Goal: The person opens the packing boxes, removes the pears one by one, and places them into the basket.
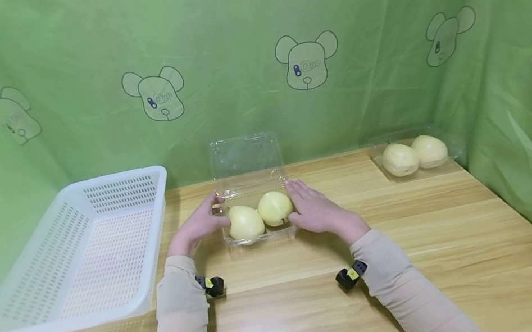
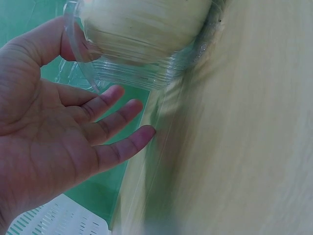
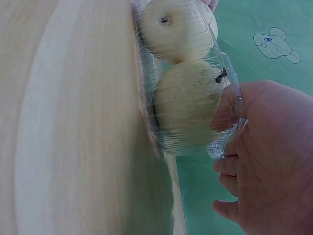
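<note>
A clear plastic clamshell box [image 1: 262, 237] sits on the table with its lid [image 1: 248, 163] raised at the back. Two pale yellow pears lie side by side in it, a left pear [image 1: 246, 223] and a right pear [image 1: 275, 208]. My left hand [image 1: 201, 222] pinches the box's left rim, thumb inside the edge and the other fingers [image 2: 115, 122] stretched along the outside. At the opposite end my right hand [image 1: 316, 207] holds the rim, its thumb [image 3: 226, 110] seen through the clear wall beside a pear [image 3: 188, 100].
To the left stands a white perforated plastic basket [image 1: 154, 244]. A second clear box [image 1: 417, 174] with two pears [image 1: 400, 159] sits at the back right corner of the wooden table [image 1: 286, 310]. A green curtain [image 1: 227, 35] hangs behind and along both sides.
</note>
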### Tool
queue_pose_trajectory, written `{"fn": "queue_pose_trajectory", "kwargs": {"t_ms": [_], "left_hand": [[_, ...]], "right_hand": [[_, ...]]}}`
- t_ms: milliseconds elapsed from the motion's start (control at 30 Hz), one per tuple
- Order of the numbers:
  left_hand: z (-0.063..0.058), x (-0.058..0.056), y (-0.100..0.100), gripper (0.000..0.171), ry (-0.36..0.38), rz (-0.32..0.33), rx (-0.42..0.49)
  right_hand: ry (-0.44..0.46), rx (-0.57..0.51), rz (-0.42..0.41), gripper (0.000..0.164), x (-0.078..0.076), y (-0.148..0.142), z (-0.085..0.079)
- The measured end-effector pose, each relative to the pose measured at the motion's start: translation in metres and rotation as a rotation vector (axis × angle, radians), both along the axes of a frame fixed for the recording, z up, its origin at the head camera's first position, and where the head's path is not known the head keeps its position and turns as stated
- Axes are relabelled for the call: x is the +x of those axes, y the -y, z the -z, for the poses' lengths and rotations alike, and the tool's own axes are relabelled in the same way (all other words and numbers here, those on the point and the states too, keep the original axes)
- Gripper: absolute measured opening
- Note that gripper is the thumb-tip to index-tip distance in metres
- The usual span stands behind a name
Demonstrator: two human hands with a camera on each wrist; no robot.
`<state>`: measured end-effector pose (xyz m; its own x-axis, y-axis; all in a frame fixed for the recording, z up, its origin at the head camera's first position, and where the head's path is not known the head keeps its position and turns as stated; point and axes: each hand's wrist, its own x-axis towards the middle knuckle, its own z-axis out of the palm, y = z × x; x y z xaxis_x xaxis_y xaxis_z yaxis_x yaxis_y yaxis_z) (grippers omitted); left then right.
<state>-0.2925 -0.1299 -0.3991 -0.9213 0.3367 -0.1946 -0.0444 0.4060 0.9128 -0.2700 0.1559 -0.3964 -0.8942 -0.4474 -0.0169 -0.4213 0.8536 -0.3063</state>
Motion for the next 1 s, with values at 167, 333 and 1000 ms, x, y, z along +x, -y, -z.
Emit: {"fn": "queue_pose_trajectory", "kwargs": {"t_ms": [167,333,1000], "left_hand": [[-0.0001,0.0002,-0.0003,0.104,-0.002,0.002,-0.009],[-0.0002,0.0009,-0.0005,0.103,-0.004,0.001,-0.006],[-0.0014,0.0015,-0.0031,0.108,-0.043,0.010,0.034]], "right_hand": [[0.004,-0.001,0.001,0.080,-0.0004,0.0000,0.0011],[0.003,0.000,0.002,0.080,-0.0007,0.0001,0.0014],[0.001,-0.005,0.001,0.078,-0.0017,-0.0012,0.0016]]}}
